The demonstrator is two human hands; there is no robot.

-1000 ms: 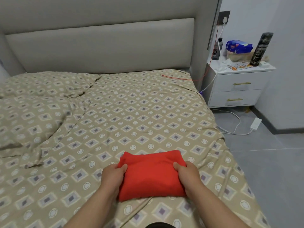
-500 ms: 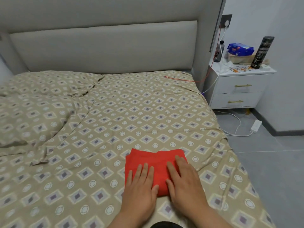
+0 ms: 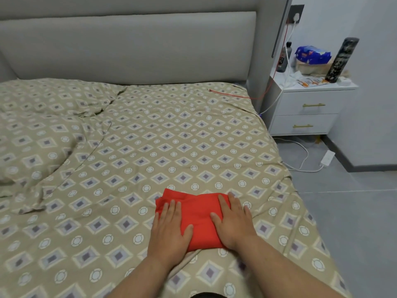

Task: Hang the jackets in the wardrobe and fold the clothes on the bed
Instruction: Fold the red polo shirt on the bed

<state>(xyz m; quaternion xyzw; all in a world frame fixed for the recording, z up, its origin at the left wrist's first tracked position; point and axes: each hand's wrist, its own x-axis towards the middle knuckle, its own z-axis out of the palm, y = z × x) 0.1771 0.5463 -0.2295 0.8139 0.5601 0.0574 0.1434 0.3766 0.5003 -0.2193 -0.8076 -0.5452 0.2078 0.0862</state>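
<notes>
The folded red garment [image 3: 199, 214] lies near the bed's [image 3: 171, 136] right edge, open bedding beyond it, with the left hand [image 3: 169, 231] and right hand [image 3: 233, 220] pressing flat, fingers straight.

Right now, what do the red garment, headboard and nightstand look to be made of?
Red garment: soft matte cloth, likely cotton-like; it folds and creases. Headboard: grey padded upholstery, fabric or faux leather, with seamed panels. Nightstand: smooth white painted or laminated board, brass-coloured metal-looking handles.

I am finding nothing legible: print on the blue packet [image 3: 312, 54], leaflet [image 3: 311, 82] and dark bottle [image 3: 284, 59] on the nightstand [image 3: 309, 108] is showing too blurred.
</notes>
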